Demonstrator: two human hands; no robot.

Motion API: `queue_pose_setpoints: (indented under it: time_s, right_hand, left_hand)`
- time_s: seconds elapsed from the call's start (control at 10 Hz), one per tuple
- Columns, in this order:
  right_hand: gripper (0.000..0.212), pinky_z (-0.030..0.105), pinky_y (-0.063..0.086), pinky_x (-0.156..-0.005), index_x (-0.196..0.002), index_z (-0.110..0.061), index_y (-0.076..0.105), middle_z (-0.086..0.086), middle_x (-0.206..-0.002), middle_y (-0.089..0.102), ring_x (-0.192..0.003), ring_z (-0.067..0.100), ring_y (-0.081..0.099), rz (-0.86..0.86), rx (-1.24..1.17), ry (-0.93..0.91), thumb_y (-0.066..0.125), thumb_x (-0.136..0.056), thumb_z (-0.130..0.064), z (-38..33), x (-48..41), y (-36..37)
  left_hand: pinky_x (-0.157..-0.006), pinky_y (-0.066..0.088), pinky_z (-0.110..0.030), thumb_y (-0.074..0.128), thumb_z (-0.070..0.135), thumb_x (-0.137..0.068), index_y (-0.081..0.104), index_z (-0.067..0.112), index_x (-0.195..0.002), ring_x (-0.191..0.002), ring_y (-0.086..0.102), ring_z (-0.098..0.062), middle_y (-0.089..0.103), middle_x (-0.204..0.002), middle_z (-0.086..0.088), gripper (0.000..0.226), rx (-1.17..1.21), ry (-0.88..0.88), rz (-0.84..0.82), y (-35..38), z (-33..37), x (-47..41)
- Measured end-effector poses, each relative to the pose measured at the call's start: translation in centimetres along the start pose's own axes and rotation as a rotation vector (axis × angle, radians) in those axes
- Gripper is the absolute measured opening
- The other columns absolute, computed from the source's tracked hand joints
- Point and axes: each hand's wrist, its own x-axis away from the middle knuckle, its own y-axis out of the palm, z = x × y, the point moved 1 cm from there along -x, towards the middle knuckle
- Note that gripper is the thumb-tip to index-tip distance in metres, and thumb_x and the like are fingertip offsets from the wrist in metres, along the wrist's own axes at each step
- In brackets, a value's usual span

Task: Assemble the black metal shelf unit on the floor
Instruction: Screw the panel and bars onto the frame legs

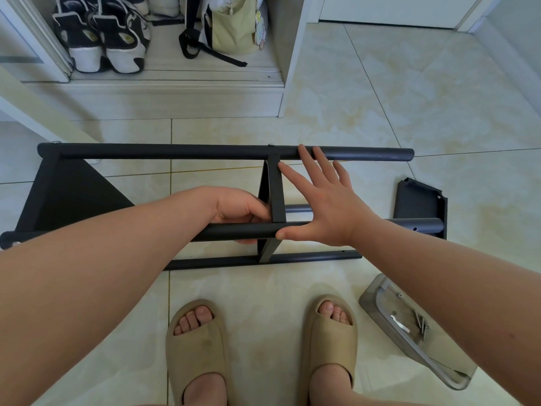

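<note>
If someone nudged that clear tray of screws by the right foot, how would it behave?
The clear tray looks like thin plastic, so probably light and likely to skid on the glossy floor tiles. Its loose screws are slim and round, so they would likely roll if it tilts.

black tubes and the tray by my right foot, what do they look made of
The black tubes look like metal with a matte black coating: even dull sheen, drilled bolt holes. The tray seems clear, slightly smoky plastic: the floor tiles show through it, and silvery screws, likely steel, lie inside.
</note>
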Motion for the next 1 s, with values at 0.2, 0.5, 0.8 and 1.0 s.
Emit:
queue_pose_setpoints:
  time_s: [0.2, 0.5, 0.8, 1.0]
  right_hand:
    - [0.119, 0.055, -0.006, -0.124, -0.16, -0.042, -0.007, 0.0, -0.167, -0.025, -0.152, 0.024, -0.027, 0.001, 0.004, -0.001, 0.028, -0.062, -0.1, 0.0, -0.03, 0.04]
    - [0.119, 0.055, -0.006, -0.124, -0.16, -0.042, -0.007, 0.0, -0.167, -0.025, -0.152, 0.024, -0.027, 0.003, 0.003, -0.001, 0.028, -0.062, -0.1, 0.01, -0.02, 0.04]
    - [0.119, 0.055, -0.006, -0.124, -0.16, -0.041, -0.006, 0.0, -0.167, -0.024, -0.152, 0.024, -0.027, -0.004, -0.01, 0.001, 0.029, -0.062, -0.099, -0.09, 0.08, -0.18]
    - [0.119, 0.055, -0.006, -0.124, -0.16, -0.041, -0.005, 0.0, -0.167, -0.025, -0.152, 0.024, -0.027, -0.007, -0.017, -0.002, 0.033, -0.064, -0.098, -0.11, 0.11, -0.23]
  left_hand:
    - [-0.076, 0.051, -0.03, 0.054, 0.01, -0.092, 0.068, 0.012, -0.094, -0.075, 0.061, -0.016, 0.067, -0.086, -0.006, 0.014, 0.031, 0.034, -0.009, -0.13, -0.14, -0.11]
    - [-0.082, 0.052, -0.036, 0.054, 0.006, -0.091, 0.069, 0.015, -0.092, -0.082, 0.066, -0.019, 0.069, -0.091, -0.006, 0.017, 0.058, 0.068, -0.002, -0.27, -0.15, -0.18]
    - [-0.058, 0.05, -0.026, 0.054, 0.017, -0.096, 0.065, 0.011, -0.095, -0.058, 0.056, -0.014, 0.061, -0.075, -0.005, 0.013, -0.002, -0.047, 0.005, -0.22, -0.08, -0.37]
    - [-0.066, 0.051, -0.028, 0.056, 0.014, -0.093, 0.067, 0.013, -0.094, -0.063, 0.06, -0.012, 0.066, -0.077, -0.003, 0.012, -0.02, 0.018, -0.002, -0.37, -0.1, -0.34]
